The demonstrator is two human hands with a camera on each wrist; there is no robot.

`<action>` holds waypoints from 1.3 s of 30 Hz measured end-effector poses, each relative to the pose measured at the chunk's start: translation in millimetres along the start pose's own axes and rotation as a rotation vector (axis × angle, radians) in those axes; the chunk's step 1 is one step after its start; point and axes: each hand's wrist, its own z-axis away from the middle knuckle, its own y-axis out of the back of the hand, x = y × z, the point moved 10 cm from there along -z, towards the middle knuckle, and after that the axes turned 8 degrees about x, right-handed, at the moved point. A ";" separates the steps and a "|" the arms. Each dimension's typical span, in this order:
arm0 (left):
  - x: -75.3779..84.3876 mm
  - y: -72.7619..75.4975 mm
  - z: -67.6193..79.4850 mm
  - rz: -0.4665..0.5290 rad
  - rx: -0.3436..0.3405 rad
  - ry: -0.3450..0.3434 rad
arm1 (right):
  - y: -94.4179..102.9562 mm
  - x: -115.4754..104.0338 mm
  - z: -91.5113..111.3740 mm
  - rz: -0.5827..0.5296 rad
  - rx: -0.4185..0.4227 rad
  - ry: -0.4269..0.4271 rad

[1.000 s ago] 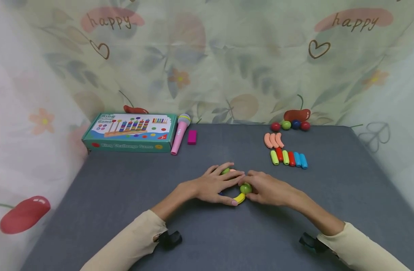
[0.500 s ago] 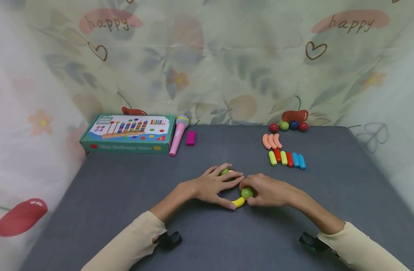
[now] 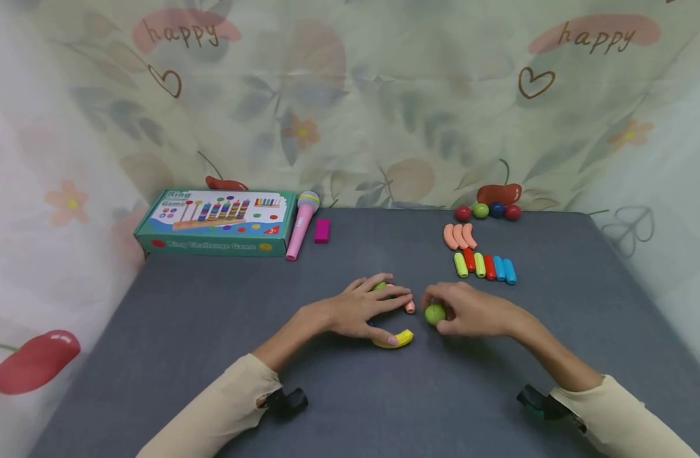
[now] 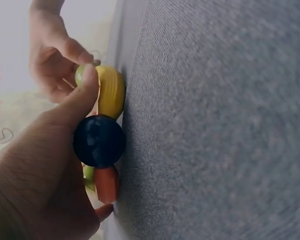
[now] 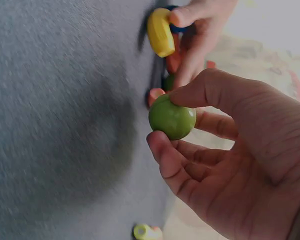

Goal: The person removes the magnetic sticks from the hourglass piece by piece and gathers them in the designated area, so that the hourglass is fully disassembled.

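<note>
Between the thumb and fingers of my right hand [image 3: 470,310] is a green ball [image 3: 434,314], pinched close over the table. My left hand [image 3: 352,312] lies spread over a small group of pieces, its fingers fairly straight. Its thumb rests on a yellow curved piece [image 3: 404,338]. A glossy dark blue ball [image 4: 99,141] sits against that yellow piece in the left wrist view, with an orange-red piece [image 4: 106,185] just beyond. Past the left fingertips pokes the end of a pink piece [image 3: 410,306]. Another green piece [image 3: 380,286] is partly hidden under the left fingers.
At the back left stand a ring game box [image 3: 212,247], a pink toy microphone [image 3: 301,228] and a magenta block [image 3: 322,231]. Toward the back right lie several coloured balls [image 3: 481,210], pink curved pieces [image 3: 459,236] and a row of coloured tubes [image 3: 490,267].
My right hand has drawn the green ball away to the right, apart from the yellow piece. The yellow piece has shifted slightly left under my left thumb; the pink end now shows.
</note>
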 end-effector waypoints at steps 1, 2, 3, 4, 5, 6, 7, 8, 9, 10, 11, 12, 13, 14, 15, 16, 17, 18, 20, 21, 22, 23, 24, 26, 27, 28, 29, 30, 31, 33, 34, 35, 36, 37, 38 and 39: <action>0.1 1.1 0.1 0.008 0.004 0.003 | 4.2 1.4 1.4 -0.010 0.017 -0.005; 0.4 2.7 -0.1 0.016 0.013 0.003 | 9.0 3.3 2.7 -0.012 0.036 -0.014; 0.9 4.4 0.0 0.021 0.024 0.001 | 14.1 6.0 4.2 -0.014 0.058 -0.027; 0.7 6.2 0.7 0.030 0.034 0.004 | 19.8 9.1 6.1 -0.015 0.082 -0.042; 0.1 8.0 2.2 0.038 0.042 0.010 | 26.1 12.8 8.0 -0.016 0.108 -0.062; -0.7 10.2 4.1 0.049 0.051 0.015 | 33.5 16.5 10.1 -0.017 0.138 -0.079; -2.2 12.5 6.7 0.063 0.061 0.022 | 42.3 20.9 12.9 -0.008 0.175 -0.094; -4.0 14.6 9.2 0.078 0.067 0.028 | 52.2 26.2 15.7 0.004 0.219 -0.115; -6.4 16.0 12.4 0.095 0.066 0.039 | 63.2 32.5 19.1 0.010 0.270 -0.135; -9.2 17.3 14.9 0.114 0.061 0.048 | 76.3 40.7 22.7 0.019 0.334 -0.154; -11.7 18.2 17.4 0.130 0.050 0.056 | 90.0 50.3 27.0 0.030 0.404 -0.177; -14.2 18.7 19.4 0.147 0.041 0.062 | 104.1 61.6 31.7 0.048 0.479 -0.201; -16.6 19.1 21.2 0.164 0.031 0.066 | 118.3 74.4 36.9 0.065 0.555 -0.227; -18.5 19.4 22.7 0.176 0.022 0.069 | 131.5 88.1 41.9 0.078 0.625 -0.258; -20.5 19.5 24.1 0.189 0.012 0.073 | 143.6 102.7 46.8 0.085 0.687 -0.289; -22.1 20.1 25.2 0.199 0.005 0.073 | 154.1 117.4 51.1 0.094 0.737 -0.320; -23.5 20.6 25.8 0.206 0.000 0.073 | 163.0 132.1 54.4 0.095 0.773 -0.350; -24.4 21.2 26.1 0.212 -0.002 0.071 | 170.4 146.7 56.7 0.094 0.798 -0.379; -25.4 22.0 26.6 0.216 -0.006 0.072 | 180.7 172.3 59.5 0.086 0.823 -0.426; -25.7 21.9 26.8 0.221 -0.010 0.073 | 183.9 183.5 59.9 0.078 0.824 -0.442; -25.5 21.8 27.4 0.223 -0.013 0.075 | 186.2 192.9 59.7 0.079 0.822 -0.451; -25.3 21.4 28.0 0.221 -0.016 0.076 | 187.8 201.1 59.0 0.080 0.815 -0.459; -24.9 21.0 28.9 0.222 -0.018 0.079 | 189.0 208.5 57.9 0.085 0.807 -0.467; -25.2 20.4 31.1 0.225 -0.019 0.085 | 189.5 222.2 53.9 0.085 0.789 -0.475; -25.2 20.2 32.2 0.229 -0.018 0.087 | 189.3 228.5 51.5 0.082 0.780 -0.478; -25.0 20.0 33.2 0.230 -0.016 0.087 | 189.0 234.8 48.9 0.074 0.774 -0.482; -24.9 19.7 33.9 0.233 -0.014 0.087 | 188.5 241.3 46.5 0.065 0.769 -0.490; -24.6 19.4 34.3 0.238 -0.011 0.087 | 187.4 248.3 44.0 0.048 0.764 -0.503; -24.7 19.0 34.6 0.240 -0.009 0.085 | 185.8 255.7 41.7 0.029 0.758 -0.520; -24.3 18.7 34.6 0.247 -0.006 0.080 | 182.2 270.4 37.9 -0.011 0.754 -0.560; -24.4 18.5 34.1 0.249 -0.005 0.078 | 180.7 277.5 36.7 -0.028 0.756 -0.584; -24.4 18.6 33.7 0.252 -0.005 0.076 | 179.0 284.1 35.4 -0.056 0.761 -0.606; -24.8 18.3 32.8 0.252 -0.005 0.075 | 177.3 290.0 34.4 -0.089 0.767 -0.627; -25.5 18.1 32.0 0.252 -0.005 0.074 | 176.0 295.2 33.2 -0.123 0.777 -0.643; -25.7 18.3 31.4 0.253 -0.008 0.075 | 174.9 298.9 31.9 -0.152 0.783 -0.653; -26.8 18.1 30.3 0.252 -0.008 0.076 | 173.6 301.9 30.2 -0.190 0.790 -0.656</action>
